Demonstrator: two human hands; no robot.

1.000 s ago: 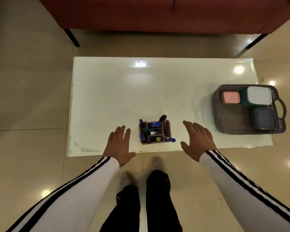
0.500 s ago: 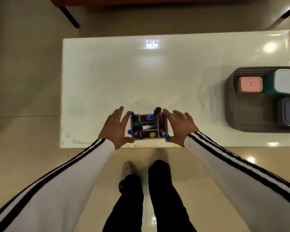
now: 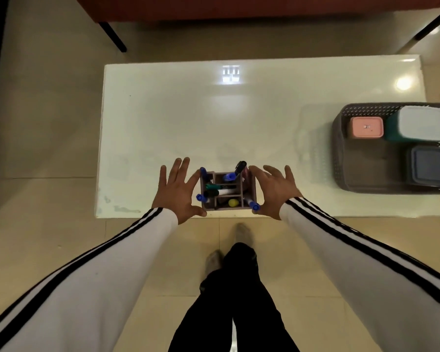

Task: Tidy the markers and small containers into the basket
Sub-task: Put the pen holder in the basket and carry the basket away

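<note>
A mauve compartment holder [image 3: 249, 190] stands near the front edge of the white table [image 3: 214, 118], with several markers [image 3: 229, 177] sticking out of it. My left hand [image 3: 175, 189] lies against its left side and my right hand [image 3: 274, 190] against its right side, fingers straight and spread. The dark woven basket [image 3: 341, 158] sits at the table's right end. Inside it are a pink container [image 3: 366, 127], a teal container with a white lid [image 3: 423, 123] and a dark blue container [image 3: 429, 166].
A red sofa [image 3: 239, 6] on black legs [image 3: 112, 36] stands behind the table. Tiled floor surrounds the table, and my legs and feet [image 3: 239, 275] are just in front of its near edge.
Both hands have closed in from either side of the holder and now touch its walls. My view has shifted forward and left, so the basket sits at the frame's right edge.
</note>
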